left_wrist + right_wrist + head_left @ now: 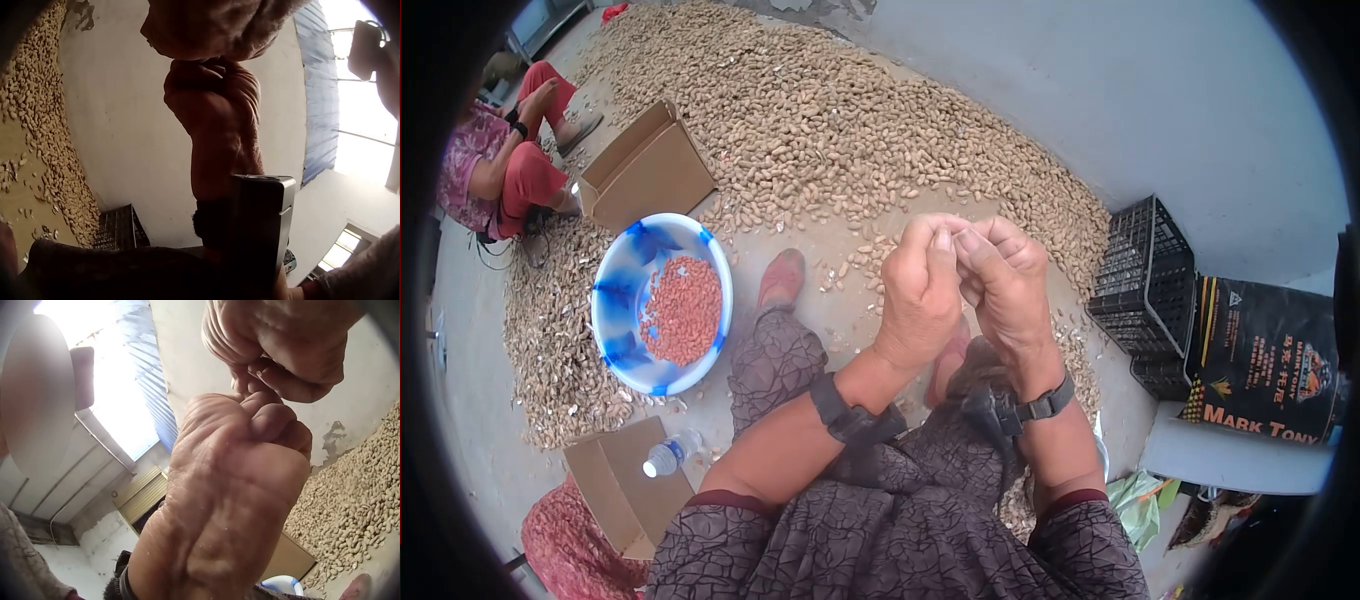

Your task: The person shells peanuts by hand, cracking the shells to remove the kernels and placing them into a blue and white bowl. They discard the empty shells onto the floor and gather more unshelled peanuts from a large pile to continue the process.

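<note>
Both hands meet in front of the person's knees, thumbs and bent forefingers tip to tip. The left hand (925, 285) and right hand (1012, 292) pinch what seems to be a peanut, almost wholly hidden by the fingertips. From the right wrist view, the left hand (225, 469) shows curled fingers touching those of the right hand (281, 347). Beyond the hands spreads a large heap of unshelled peanuts (830, 130). To their left stands a blue-and-white basin (612, 345) holding reddish shelled peanuts (685, 310).
Cardboard boxes (650, 170) and a plastic bottle (668, 454) lie on the left, where another person (490, 165) sits. Black crates (1140, 280) and a printed black sack (1265, 360) stand at right by the wall. The wearer's shoe (782, 278) rests among loose shells.
</note>
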`<state>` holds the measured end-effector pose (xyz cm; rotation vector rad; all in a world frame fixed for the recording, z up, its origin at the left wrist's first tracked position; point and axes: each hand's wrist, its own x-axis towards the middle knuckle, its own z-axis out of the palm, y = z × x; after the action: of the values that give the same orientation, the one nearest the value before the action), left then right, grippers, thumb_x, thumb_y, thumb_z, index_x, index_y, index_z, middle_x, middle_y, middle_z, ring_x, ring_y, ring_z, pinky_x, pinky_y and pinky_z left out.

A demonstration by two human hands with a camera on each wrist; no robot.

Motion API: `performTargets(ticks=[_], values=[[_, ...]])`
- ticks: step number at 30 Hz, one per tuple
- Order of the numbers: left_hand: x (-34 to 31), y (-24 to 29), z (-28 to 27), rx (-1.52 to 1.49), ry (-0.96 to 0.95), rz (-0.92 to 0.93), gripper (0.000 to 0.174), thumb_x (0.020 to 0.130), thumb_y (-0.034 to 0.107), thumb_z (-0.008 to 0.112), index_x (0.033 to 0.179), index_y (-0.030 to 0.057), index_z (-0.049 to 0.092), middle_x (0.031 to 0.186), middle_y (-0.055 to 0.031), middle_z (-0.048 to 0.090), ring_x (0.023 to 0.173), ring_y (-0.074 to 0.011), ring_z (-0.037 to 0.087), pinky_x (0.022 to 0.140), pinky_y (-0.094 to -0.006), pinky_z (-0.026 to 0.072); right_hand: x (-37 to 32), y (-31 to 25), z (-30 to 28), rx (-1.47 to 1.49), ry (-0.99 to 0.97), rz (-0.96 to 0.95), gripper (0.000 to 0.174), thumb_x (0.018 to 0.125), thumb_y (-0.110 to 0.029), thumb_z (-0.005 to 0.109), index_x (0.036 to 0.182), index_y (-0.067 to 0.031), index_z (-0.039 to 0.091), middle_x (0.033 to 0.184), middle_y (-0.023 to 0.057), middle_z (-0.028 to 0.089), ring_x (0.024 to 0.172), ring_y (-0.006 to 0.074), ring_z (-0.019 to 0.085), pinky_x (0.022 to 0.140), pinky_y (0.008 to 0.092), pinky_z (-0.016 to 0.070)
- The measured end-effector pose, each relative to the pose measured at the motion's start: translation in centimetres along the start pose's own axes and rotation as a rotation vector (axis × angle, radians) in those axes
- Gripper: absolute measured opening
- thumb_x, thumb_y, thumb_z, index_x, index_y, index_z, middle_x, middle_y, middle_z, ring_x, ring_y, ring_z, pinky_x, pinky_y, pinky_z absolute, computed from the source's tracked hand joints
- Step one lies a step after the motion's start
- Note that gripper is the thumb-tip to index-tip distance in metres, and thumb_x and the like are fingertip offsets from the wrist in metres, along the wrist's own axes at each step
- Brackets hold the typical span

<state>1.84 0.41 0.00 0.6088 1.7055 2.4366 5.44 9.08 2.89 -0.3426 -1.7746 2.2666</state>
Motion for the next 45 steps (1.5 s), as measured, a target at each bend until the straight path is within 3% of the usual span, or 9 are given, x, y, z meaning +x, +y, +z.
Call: performTargets(ticks=[4,15,25,30,37,40,42,43,45], values=[[0.0,0.3,0.0,-0.078,0.001,-0.052,0.020,0.090,0.010,0.032,0.092,0.0024,0.050,0.066,0.0027,0.045,0.055,-0.0023,0.037,0.047,-0.0175,0.0330,0.0,0.0,0.2,0.025,-0.023,-0.036,0.012,0.083,-0.012,0.055,0.082,-0.0001,0.056,0.063,0.0015,0.055,0.050,0.0028,0.045,0.042,0.0153,0.0339],[0.8,1.1,-1.5,-0.732,-0.167,-0.491,0.025,0.093,0.019,0.034,0.100,0.0005,0.048,0.067,-0.0004,0.048,0.045,0.0003,0.032,0.037,-0.0129,0.0236,-0.5,-0.5,-0.1,0.143,-0.007,0.035,0.011,0.083,-0.012,0.053,0.080,-0.0012,0.054,0.059,-0.0002,0.048,0.046,0.0026,0.039,0.040,0.0154,0.0317],[0.7,1.1,-1.3,-0.544,-0.178,-0.627,0.023,0.091,0.025,0.043,0.096,0.0034,0.049,0.067,0.0006,0.048,0.045,0.0006,0.033,0.036,-0.0131,0.0233,-0.8,-1.0,-0.3,-0.115,0.154,0.058,0.015,0.083,-0.016,0.054,0.078,-0.0025,0.054,0.057,-0.0002,0.052,0.043,0.0025,0.043,0.038,0.0149,0.0307],[0.6,1.0,-1.1,-0.329,-0.236,-0.420,0.016,0.088,0.018,0.049,0.082,0.0031,0.051,0.067,0.0007,0.052,0.058,-0.0027,0.045,0.048,-0.0195,0.0374,-1.0,-1.2,-0.2,-0.144,0.209,0.036,0.016,0.083,-0.018,0.055,0.077,-0.0027,0.055,0.057,-0.0003,0.053,0.044,0.0022,0.044,0.037,0.0144,0.0319],[0.4,0.5,-0.7,0.049,-0.176,-0.155,0.022,0.087,0.015,0.047,0.071,0.0003,0.049,0.058,-0.0027,0.050,0.055,-0.0072,0.045,0.048,-0.0247,0.0376,-0.9,-1.8,-1.3,-0.093,0.058,0.120,0.015,0.081,-0.016,0.058,0.079,-0.0018,0.055,0.059,0.0014,0.055,0.042,0.0032,0.047,0.037,0.0138,0.0353],[0.2,0.0,-0.5,0.109,-0.156,-0.208,0.029,0.089,0.018,0.043,0.068,-0.0010,0.048,0.057,-0.0056,0.049,0.053,-0.0105,0.045,0.049,-0.0271,0.0370,-1.0,-1.7,-1.4,-0.061,0.040,0.105,0.013,0.081,-0.014,0.059,0.079,-0.0011,0.055,0.059,0.0024,0.056,0.042,0.0037,0.048,0.037,0.0140,0.0361],[0.0,-0.3,-0.5,-0.143,-0.178,-0.362,0.026,0.092,0.025,0.037,0.080,0.0047,0.048,0.060,0.0003,0.046,0.047,-0.0025,0.039,0.037,-0.0174,0.0303,-1.2,-1.6,-1.3,-0.045,0.025,0.089,0.013,0.081,-0.012,0.059,0.078,-0.0007,0.055,0.059,0.0031,0.056,0.043,0.0041,0.049,0.037,0.0142,0.0365],[0.0,-0.2,-0.6,-0.143,-0.176,-0.362,0.026,0.092,0.025,0.037,0.080,0.0047,0.048,0.060,0.0003,0.046,0.047,-0.0025,0.039,0.037,-0.0174,0.0303,-1.3,-1.6,-1.3,-0.013,0.025,0.083,0.012,0.081,-0.012,0.058,0.078,-0.0004,0.054,0.060,0.0040,0.057,0.044,0.0044,0.049,0.038,0.0144,0.0371],[0.2,0.5,-0.9,-0.449,-0.178,-0.612,0.027,0.091,0.028,0.038,0.081,0.0048,0.047,0.062,-0.0010,0.046,0.043,-0.0030,0.036,0.034,-0.0168,0.0276,-1.2,-1.6,-1.2,0.018,0.020,0.072,0.012,0.081,-0.011,0.057,0.077,-0.0001,0.054,0.061,0.0049,0.057,0.044,0.0048,0.049,0.039,0.0146,0.0376]])
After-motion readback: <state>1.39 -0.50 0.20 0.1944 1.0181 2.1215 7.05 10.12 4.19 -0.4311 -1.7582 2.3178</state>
